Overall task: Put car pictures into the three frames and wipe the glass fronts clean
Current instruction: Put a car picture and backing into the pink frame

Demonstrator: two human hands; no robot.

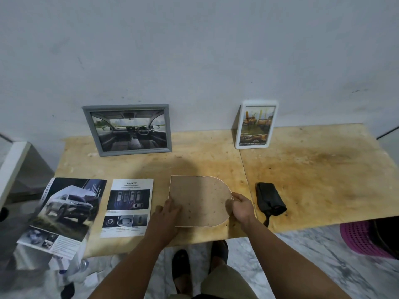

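Note:
An arch-shaped frame (199, 199) lies back side up near the table's front edge, its brown backing board showing. My left hand (169, 210) rests flat on its left edge with fingers straight. My right hand (239, 207) curls its fingers round the rounded right end. A grey frame (127, 129) with a car-interior picture leans on the wall at the back left. A white frame (255, 124) with a car picture leans at the back right. Two loose car pages lie at the left: a safety sheet (128, 207) and an SUV brochure (67, 212).
A black cloth pouch (269, 200) lies right of the arch frame. The plywood table (313, 169) ends at the wall behind. A pink basket (362, 238) stands on the floor at the right, a white board (13, 169) at the left, and plastic wrapping (71, 270) below the brochure.

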